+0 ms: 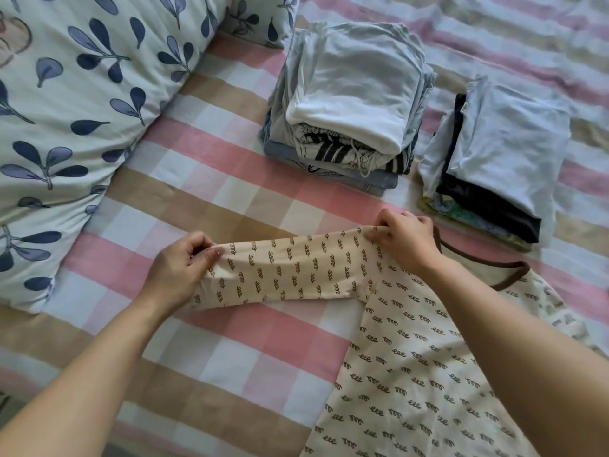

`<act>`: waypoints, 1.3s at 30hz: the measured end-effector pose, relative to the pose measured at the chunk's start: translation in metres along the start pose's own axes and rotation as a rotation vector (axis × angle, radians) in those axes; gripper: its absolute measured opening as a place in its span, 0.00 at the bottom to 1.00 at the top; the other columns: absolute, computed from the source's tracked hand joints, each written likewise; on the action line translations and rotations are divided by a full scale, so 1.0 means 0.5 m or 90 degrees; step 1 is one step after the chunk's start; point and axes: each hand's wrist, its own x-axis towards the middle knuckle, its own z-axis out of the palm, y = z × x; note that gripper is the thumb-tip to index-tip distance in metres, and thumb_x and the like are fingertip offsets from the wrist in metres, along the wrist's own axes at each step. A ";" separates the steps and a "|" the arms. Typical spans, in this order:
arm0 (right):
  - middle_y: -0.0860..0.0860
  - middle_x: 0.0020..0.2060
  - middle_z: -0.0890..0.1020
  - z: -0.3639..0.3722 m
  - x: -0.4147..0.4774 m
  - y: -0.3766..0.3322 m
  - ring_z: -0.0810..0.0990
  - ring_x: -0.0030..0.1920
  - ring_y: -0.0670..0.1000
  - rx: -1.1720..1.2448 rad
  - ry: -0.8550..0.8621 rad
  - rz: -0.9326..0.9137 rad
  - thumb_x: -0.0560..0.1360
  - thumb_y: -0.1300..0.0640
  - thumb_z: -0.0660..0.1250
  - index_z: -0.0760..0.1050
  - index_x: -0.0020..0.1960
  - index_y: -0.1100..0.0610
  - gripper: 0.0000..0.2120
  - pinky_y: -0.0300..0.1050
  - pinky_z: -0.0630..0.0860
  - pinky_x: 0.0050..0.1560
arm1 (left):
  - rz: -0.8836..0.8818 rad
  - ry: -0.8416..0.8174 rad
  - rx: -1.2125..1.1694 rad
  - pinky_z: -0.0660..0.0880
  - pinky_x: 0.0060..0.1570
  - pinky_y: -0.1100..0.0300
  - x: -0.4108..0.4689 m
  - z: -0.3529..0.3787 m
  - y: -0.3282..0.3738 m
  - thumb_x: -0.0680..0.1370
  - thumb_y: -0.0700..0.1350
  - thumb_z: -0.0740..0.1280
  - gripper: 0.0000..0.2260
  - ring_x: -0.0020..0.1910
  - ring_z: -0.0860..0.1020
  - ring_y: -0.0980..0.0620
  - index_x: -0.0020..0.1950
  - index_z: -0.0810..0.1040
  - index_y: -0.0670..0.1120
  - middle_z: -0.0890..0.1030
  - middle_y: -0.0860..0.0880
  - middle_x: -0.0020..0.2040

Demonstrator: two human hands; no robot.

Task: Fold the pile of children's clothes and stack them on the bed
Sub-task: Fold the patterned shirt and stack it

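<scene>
Now both hands (178, 268) (403, 240) pinch shirt sleeve (290, 268).

Just beyond your right hand (406, 239) the taller stack (351, 100) and lower stack (497, 153) block the way, the leaf-print pillow (72, 120) walls off your left hand's (183, 268) outer side, and bare bed (237, 351) lies open nearer you, left of the spread shirt (412, 374).

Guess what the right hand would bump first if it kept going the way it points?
Probably the taller stack of folded clothes, beyond a strip of bed sheet. The right hand aims up and left; depth is unclear.
</scene>
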 end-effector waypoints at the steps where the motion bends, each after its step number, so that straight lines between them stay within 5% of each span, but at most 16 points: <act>1: 0.48 0.42 0.78 0.003 0.001 0.001 0.73 0.51 0.53 0.013 0.049 -0.012 0.75 0.43 0.62 0.69 0.41 0.49 0.11 0.49 0.56 0.57 | 0.017 0.023 0.035 0.67 0.33 0.64 0.006 -0.009 0.004 0.75 0.48 0.67 0.10 0.31 0.73 0.59 0.34 0.73 0.52 0.76 0.55 0.29; 4: 0.50 0.41 0.79 0.025 0.000 0.001 0.72 0.48 0.54 -0.033 0.157 -0.042 0.75 0.44 0.62 0.69 0.41 0.53 0.13 0.49 0.57 0.53 | 0.069 0.080 0.139 0.65 0.29 0.63 0.028 -0.018 0.015 0.73 0.50 0.69 0.12 0.30 0.73 0.57 0.33 0.71 0.50 0.75 0.55 0.29; 7: 0.53 0.52 0.76 0.056 0.002 -0.006 0.68 0.56 0.55 -0.077 0.141 0.019 0.76 0.45 0.61 0.73 0.50 0.55 0.13 0.52 0.56 0.61 | 0.068 0.082 0.193 0.63 0.30 0.56 0.046 -0.003 0.009 0.72 0.50 0.71 0.13 0.34 0.72 0.45 0.35 0.71 0.45 0.72 0.50 0.32; 12: 0.53 0.74 0.59 0.091 -0.059 -0.063 0.53 0.74 0.53 0.039 0.224 0.079 0.78 0.47 0.56 0.62 0.71 0.54 0.24 0.51 0.39 0.72 | -0.104 0.093 0.201 0.69 0.43 0.54 0.036 0.008 -0.035 0.73 0.53 0.69 0.15 0.49 0.76 0.43 0.48 0.75 0.43 0.78 0.44 0.47; 18: 0.48 0.76 0.43 0.164 -0.125 -0.134 0.33 0.72 0.48 -0.071 0.019 -0.040 0.78 0.39 0.50 0.45 0.76 0.46 0.30 0.54 0.32 0.70 | -0.235 0.135 -0.067 0.75 0.45 0.54 -0.016 -0.007 -0.063 0.72 0.41 0.72 0.13 0.44 0.79 0.46 0.54 0.74 0.42 0.81 0.42 0.47; 24: 0.50 0.76 0.44 0.152 -0.120 -0.169 0.38 0.75 0.51 -0.090 -0.027 -0.003 0.78 0.40 0.48 0.46 0.76 0.48 0.30 0.57 0.37 0.72 | -0.148 0.246 -0.098 0.75 0.46 0.51 -0.041 0.001 -0.038 0.77 0.37 0.64 0.08 0.46 0.78 0.43 0.56 0.73 0.41 0.79 0.40 0.48; 28: 0.57 0.68 0.69 0.114 -0.153 -0.273 0.64 0.69 0.56 0.234 0.043 -0.119 0.78 0.50 0.58 0.72 0.65 0.57 0.18 0.52 0.61 0.69 | -0.040 0.279 -0.160 0.72 0.35 0.71 -0.058 0.010 0.028 0.78 0.36 0.62 0.07 0.40 0.75 0.54 0.55 0.72 0.43 0.76 0.44 0.45; 30: 0.55 0.58 0.77 0.098 -0.175 -0.344 0.74 0.59 0.52 0.486 0.023 -0.103 0.78 0.52 0.59 0.75 0.61 0.59 0.17 0.44 0.68 0.61 | 0.005 0.246 -0.228 0.74 0.36 0.70 -0.071 0.014 0.069 0.78 0.37 0.62 0.08 0.39 0.76 0.56 0.54 0.71 0.46 0.76 0.46 0.42; 34: 0.50 0.51 0.79 0.066 -0.189 -0.416 0.78 0.50 0.45 0.941 -0.089 0.049 0.77 0.53 0.62 0.72 0.62 0.61 0.17 0.39 0.75 0.50 | 0.049 0.141 -0.320 0.77 0.45 0.58 -0.102 0.032 0.135 0.77 0.41 0.65 0.10 0.48 0.79 0.49 0.55 0.70 0.54 0.79 0.46 0.48; 39: 0.54 0.38 0.79 0.052 -0.193 -0.371 0.77 0.40 0.50 1.039 0.005 0.214 0.77 0.57 0.64 0.75 0.45 0.59 0.06 0.44 0.75 0.42 | 0.029 -0.004 -0.459 0.75 0.45 0.66 -0.123 0.084 0.187 0.72 0.40 0.56 0.15 0.49 0.80 0.54 0.57 0.70 0.53 0.82 0.53 0.44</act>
